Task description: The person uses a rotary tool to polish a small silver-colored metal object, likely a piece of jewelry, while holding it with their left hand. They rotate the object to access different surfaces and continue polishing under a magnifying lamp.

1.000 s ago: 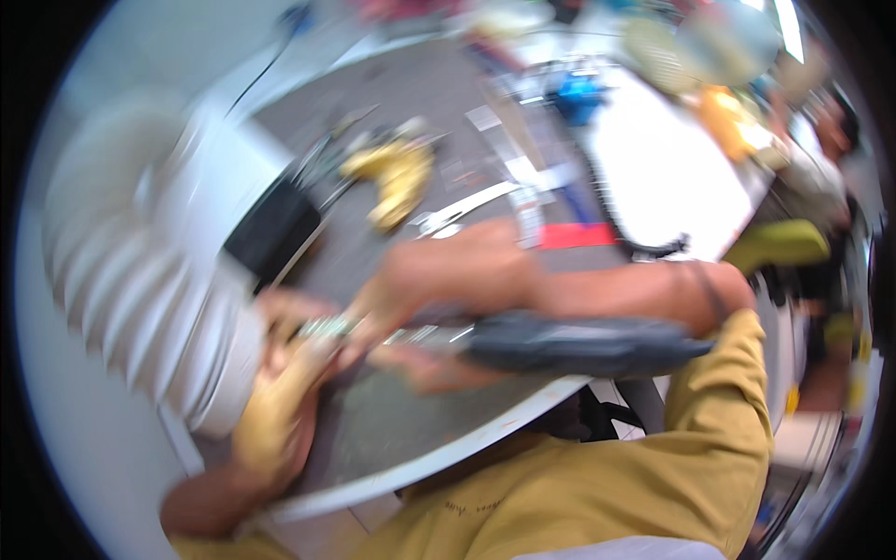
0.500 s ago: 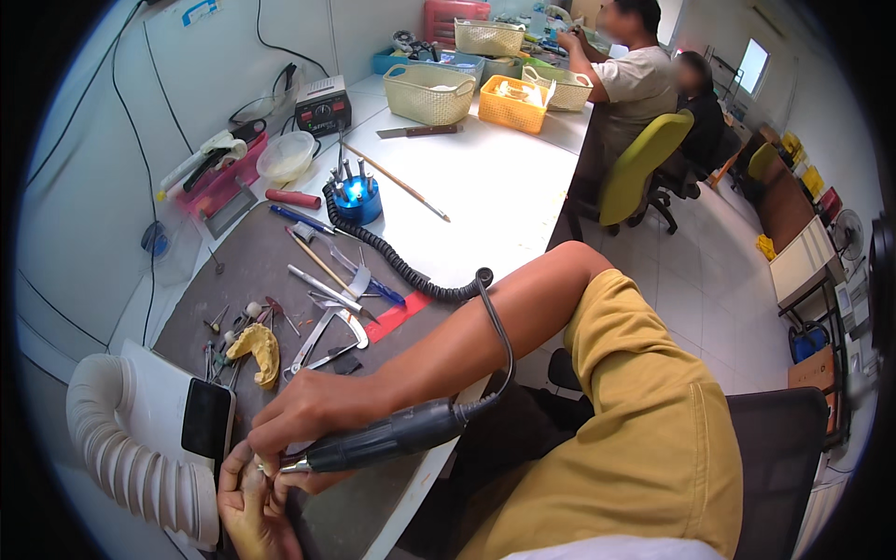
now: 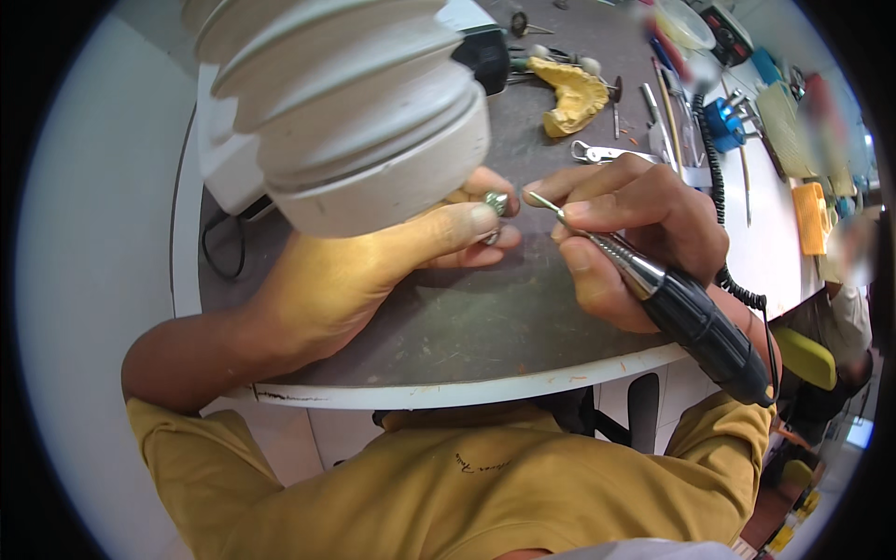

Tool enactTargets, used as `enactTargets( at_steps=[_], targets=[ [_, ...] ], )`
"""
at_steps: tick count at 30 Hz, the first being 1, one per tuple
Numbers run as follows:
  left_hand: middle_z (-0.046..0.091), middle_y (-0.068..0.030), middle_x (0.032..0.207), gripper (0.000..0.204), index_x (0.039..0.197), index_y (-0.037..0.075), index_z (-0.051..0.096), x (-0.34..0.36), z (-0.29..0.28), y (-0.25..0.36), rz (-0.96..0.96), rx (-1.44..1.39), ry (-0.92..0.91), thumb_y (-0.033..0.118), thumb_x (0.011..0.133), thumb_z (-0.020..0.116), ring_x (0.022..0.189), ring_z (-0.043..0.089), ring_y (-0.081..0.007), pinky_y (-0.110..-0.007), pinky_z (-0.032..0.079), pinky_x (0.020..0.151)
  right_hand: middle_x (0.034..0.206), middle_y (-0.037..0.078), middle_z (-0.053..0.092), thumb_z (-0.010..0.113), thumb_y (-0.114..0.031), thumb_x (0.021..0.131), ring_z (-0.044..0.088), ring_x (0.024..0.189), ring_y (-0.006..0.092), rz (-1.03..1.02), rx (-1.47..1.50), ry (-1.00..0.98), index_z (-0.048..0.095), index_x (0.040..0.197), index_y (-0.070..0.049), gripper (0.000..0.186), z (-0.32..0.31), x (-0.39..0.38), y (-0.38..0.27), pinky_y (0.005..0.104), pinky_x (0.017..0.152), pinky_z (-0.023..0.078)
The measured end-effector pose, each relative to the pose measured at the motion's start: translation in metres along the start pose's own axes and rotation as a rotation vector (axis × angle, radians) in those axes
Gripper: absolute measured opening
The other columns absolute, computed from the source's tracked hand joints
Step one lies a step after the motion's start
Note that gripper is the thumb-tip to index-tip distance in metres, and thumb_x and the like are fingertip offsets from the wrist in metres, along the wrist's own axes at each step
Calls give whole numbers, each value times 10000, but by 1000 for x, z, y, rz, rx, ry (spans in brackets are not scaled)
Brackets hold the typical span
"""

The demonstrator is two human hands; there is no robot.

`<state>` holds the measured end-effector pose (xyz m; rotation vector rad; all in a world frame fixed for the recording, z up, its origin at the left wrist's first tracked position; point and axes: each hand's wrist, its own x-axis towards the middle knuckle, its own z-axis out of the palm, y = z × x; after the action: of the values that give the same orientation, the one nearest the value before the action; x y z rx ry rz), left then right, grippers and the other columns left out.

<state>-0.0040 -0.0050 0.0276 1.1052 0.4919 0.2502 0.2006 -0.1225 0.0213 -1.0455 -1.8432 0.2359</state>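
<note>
My left hand (image 3: 364, 257) is closed, pinching a small shiny metal dental piece (image 3: 496, 202) between thumb and fingers. Its exact shape is partly covered by the fingertips. In my right hand (image 3: 649, 210) lies a black and silver rotary handpiece (image 3: 700, 317), gripped like a pen. A thin bur (image 3: 543, 203) sticks out of its front end and points at the metal piece, with a small gap between them. Both hands are above the grey mat (image 3: 448, 327), near the front edge of the table.
A ribbed white suction hose (image 3: 345, 112) hangs over my left wrist. Beyond the hands sit a yellow dental cast (image 3: 571, 95), a metal caliper (image 3: 611, 154) and several slim tools. At the right are a blue bur holder (image 3: 726, 123), a coiled black cord (image 3: 717, 196) and an orange basket (image 3: 810, 219).
The view has swung left and down, so both my hands now show near the middle. The bur, earlier right at the left fingers, now stands a little apart from the metal piece.
</note>
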Motion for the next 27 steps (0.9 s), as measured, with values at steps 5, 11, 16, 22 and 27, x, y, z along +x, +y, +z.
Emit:
enactTargets(
  at_steps=[5,11,16,22,27],
  targets=[
    [664,-135,1087,212,1159,1,576,0,5,-5,3,-47,40,96,970,580,1011,678,-200,-292,583,859,817,144,623,643,85,797,701,884,319,39,79,-46,558,990,19,221,-3,-2,2,376,758,564],
    [681,-149,1037,212,1154,-16,581,3,9,-3,-22,-46,26,107,981,567,920,704,-196,-266,603,783,834,147,622,659,54,820,696,875,300,71,116,-51,558,985,11,199,-5,-1,1,393,787,563],
    [684,-148,1022,198,1132,-21,584,4,10,-4,5,-51,37,108,984,563,889,710,-188,-256,608,767,839,138,628,681,20,838,687,892,282,177,147,-69,559,987,-9,195,-7,0,-4,417,830,554],
    [687,-149,1002,177,1103,-19,589,4,9,-4,10,-59,39,105,978,575,879,710,-187,-253,611,765,836,137,633,683,28,834,685,895,276,223,171,-71,560,985,-14,199,-6,2,-6,428,845,552],
    [689,-149,989,167,1088,-18,593,3,9,-4,-5,-60,38,101,970,587,871,710,-185,-254,611,757,837,142,638,676,52,818,688,888,271,221,170,-67,568,974,-15,202,-4,1,-5,405,823,553]
  ],
)
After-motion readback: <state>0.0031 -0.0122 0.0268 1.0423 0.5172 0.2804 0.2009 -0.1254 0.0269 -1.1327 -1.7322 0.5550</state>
